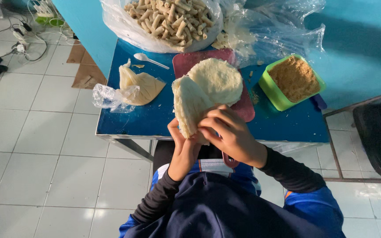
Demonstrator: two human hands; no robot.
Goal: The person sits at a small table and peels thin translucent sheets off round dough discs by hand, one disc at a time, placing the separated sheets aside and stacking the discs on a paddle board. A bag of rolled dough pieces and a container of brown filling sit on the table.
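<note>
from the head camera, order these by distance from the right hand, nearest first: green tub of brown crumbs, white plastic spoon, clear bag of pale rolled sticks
Measured from the right hand:
1. Green tub of brown crumbs, on the table's right side.
2. White plastic spoon, left of the dark red board.
3. Clear bag of pale rolled sticks, at the table's back edge.

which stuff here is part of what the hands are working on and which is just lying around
In use:
- left hand and right hand, both on the pale round wrapper
- stack of wrappers on the red board
- green tub of brown crumbs
- bag of finished rolls
- piping bag of filling

Lying about:
- white spoon
- cables on the floor
- cardboard
- chair
</note>
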